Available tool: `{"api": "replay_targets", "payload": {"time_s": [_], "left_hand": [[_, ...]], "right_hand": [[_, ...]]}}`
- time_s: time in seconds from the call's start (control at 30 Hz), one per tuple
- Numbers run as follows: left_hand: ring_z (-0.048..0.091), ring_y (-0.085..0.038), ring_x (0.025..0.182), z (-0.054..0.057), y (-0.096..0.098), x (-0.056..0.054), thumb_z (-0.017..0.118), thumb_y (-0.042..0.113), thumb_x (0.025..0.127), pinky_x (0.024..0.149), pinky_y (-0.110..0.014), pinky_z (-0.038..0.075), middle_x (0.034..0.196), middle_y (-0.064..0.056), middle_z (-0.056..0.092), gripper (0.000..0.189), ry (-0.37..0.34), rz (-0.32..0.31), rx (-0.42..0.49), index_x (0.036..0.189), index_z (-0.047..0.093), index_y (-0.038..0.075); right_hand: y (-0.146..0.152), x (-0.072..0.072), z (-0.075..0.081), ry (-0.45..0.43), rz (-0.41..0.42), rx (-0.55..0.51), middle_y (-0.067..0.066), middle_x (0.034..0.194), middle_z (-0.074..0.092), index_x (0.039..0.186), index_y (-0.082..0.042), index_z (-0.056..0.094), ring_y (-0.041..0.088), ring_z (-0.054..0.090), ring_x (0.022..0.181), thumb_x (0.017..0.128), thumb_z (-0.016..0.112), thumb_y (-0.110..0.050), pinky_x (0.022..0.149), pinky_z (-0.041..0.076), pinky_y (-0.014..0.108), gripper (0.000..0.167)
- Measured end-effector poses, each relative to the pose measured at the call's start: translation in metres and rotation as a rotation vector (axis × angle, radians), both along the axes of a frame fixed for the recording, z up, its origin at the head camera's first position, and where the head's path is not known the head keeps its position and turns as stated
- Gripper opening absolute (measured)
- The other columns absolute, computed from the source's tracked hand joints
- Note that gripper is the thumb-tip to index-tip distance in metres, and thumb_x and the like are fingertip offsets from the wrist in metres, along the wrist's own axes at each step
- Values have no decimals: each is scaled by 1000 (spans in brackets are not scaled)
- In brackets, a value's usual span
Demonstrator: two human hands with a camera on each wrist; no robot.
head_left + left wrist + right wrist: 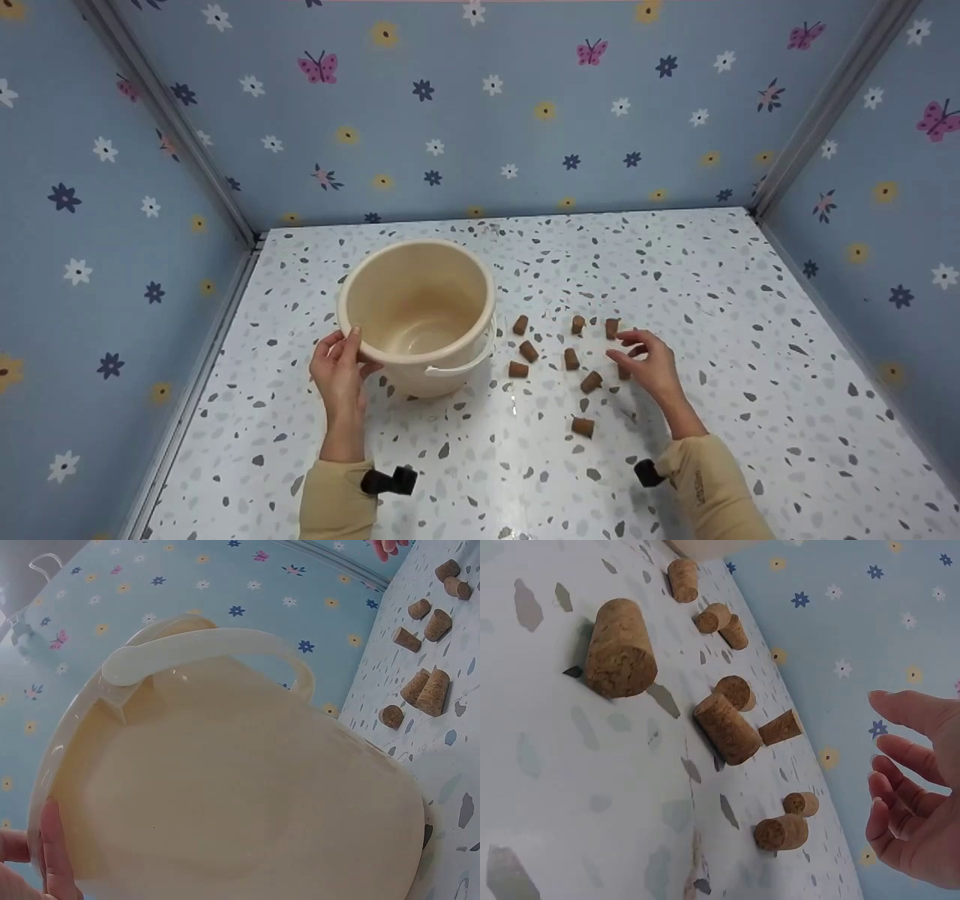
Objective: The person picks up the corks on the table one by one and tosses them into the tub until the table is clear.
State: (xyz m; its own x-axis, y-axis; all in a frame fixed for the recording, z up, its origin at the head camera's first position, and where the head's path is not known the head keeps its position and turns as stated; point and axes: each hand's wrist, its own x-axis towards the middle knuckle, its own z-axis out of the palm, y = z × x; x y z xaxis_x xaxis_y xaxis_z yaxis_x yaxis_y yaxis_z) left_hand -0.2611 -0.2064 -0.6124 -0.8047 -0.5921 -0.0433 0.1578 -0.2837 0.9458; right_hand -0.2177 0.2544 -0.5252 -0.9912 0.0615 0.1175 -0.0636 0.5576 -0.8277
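A cream plastic bucket (411, 380) with a white handle (202, 647) stands upright, tilted slightly, on the left half of the table. My left hand (341, 373) grips its rim on the near left side, thumb and fingers on either side of the edge. Several brown tapered corks (591, 382) lie scattered to the bucket's right. Over the right-hand corks hovers my right hand (649, 367), fingers loosely bent and holding nothing. One cork (624, 372) is partly hidden beneath it in the head view. In the right wrist view the right hand's (922, 787) thumb and fingertips are apart.
The white speckled table (495, 480) ends at a blue flowered wall (525, 135) at the back, with similar panels on both sides. A nearer cork (582, 427) lies apart from the others. Black wrist mounts (389, 481) sit on both sleeves.
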Motion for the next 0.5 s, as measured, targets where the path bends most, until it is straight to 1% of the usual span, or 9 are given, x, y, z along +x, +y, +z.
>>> {"api": "replay_targets", "payload": {"time_s": [0.13,0.33,0.5], "left_hand": [[59,-30,66,0,0,0,71,44,70,47,-42,52,96,-16,61,53,-5,6,-2,109,54,12],[59,-30,65,1,0,2,71,42,71,47,-42,52,95,-17,60,52,16,6,2,109,55,11],[59,-28,63,1,0,2,71,41,71,46,-42,51,94,-18,61,51,29,1,-3,108,54,10]], "right_hand": [[8,0,-7,-55,-14,11,16,102,55,108,-1,58,27,54,86,76,71,-18,67,44,31,38],[18,0,-16,-84,-6,50,19,105,53,111,1,56,30,52,89,77,70,-13,71,45,37,40],[23,0,-23,-135,-4,68,21,107,52,114,2,54,32,50,92,76,70,-16,75,44,40,46]]}}
